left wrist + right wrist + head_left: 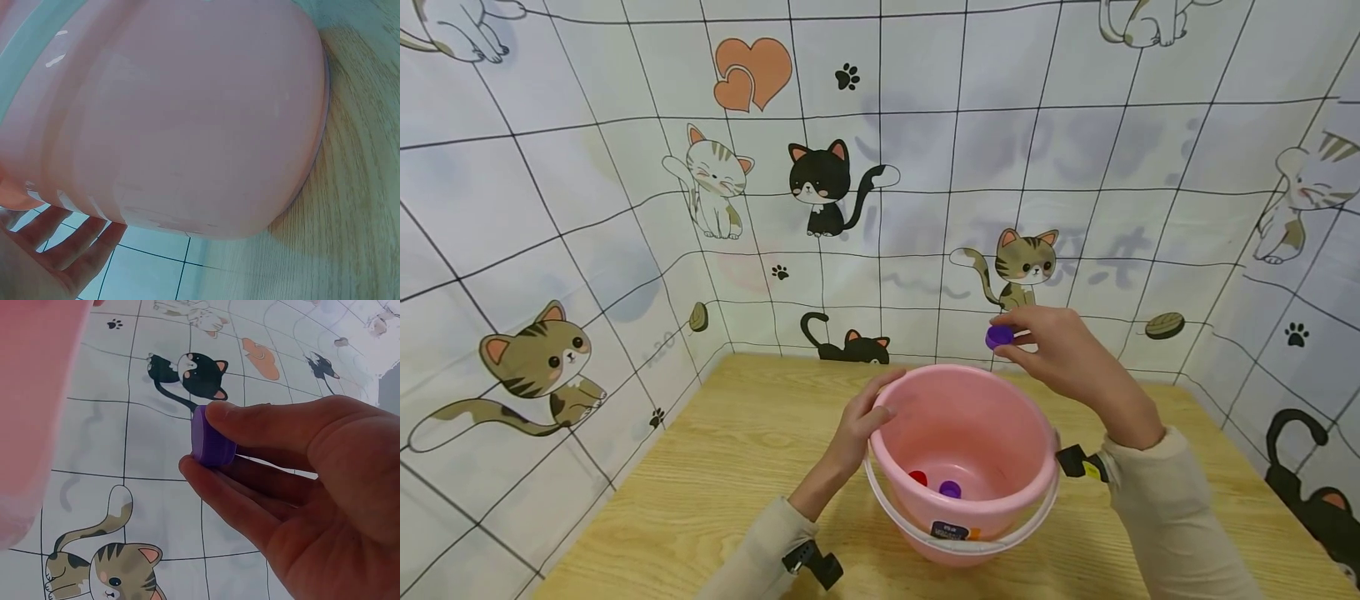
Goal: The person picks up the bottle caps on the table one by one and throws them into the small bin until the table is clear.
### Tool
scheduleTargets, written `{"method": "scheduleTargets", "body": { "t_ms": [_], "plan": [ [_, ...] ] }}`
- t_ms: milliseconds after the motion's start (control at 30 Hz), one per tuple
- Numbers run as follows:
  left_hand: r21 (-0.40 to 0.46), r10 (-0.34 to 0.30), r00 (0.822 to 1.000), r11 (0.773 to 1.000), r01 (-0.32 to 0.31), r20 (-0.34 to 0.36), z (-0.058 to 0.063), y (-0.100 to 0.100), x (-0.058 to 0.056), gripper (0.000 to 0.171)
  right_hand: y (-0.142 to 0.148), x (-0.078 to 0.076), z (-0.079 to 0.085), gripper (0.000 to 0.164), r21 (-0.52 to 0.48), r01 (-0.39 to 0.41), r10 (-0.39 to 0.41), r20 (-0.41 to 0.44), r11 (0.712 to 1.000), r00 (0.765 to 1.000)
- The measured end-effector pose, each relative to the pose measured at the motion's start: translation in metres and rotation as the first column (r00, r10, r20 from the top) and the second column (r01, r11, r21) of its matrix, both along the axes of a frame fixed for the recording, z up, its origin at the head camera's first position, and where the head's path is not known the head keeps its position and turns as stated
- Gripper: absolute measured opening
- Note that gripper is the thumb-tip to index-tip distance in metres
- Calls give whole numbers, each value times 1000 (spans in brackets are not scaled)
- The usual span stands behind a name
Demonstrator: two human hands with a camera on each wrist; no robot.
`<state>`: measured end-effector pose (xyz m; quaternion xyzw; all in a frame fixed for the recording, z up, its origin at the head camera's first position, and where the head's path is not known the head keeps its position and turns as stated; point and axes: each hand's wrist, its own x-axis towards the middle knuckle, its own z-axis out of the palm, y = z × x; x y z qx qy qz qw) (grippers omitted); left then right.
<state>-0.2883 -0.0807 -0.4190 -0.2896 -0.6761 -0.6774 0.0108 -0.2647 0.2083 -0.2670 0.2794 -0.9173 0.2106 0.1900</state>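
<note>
A pink bucket point(951, 429) stands on the wooden table with its pale handle point(966, 546) hanging down at the front. My left hand point(857, 421) grips the rim on the left, the thumb over the edge and the fingers along the outside wall. Above the far right of the rim, my right hand point(1056, 350) pinches a purple bottle cap point(212, 437) between thumb and fingers, clear of the bucket. Another purple cap point(950, 489) and a red cap point(917, 477), partly hidden by the near rim, lie on the bucket's floor.
Wood-grain table point(722, 467) surrounds the bucket. White grid-patterned sheeting point(917, 242) with printed cats hangs behind it and along both sides. A small black camera is strapped to each wrist.
</note>
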Motion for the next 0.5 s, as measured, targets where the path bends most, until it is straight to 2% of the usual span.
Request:
{"method": "scheduleTargets", "body": {
  "t_ms": [500],
  "plan": [
    [-7, 6, 1000, 1000, -6, -11, 0, 0, 0, 64, -8, -8, 3, 31, 11, -30, 30, 21, 999, 999]
  ]
}}
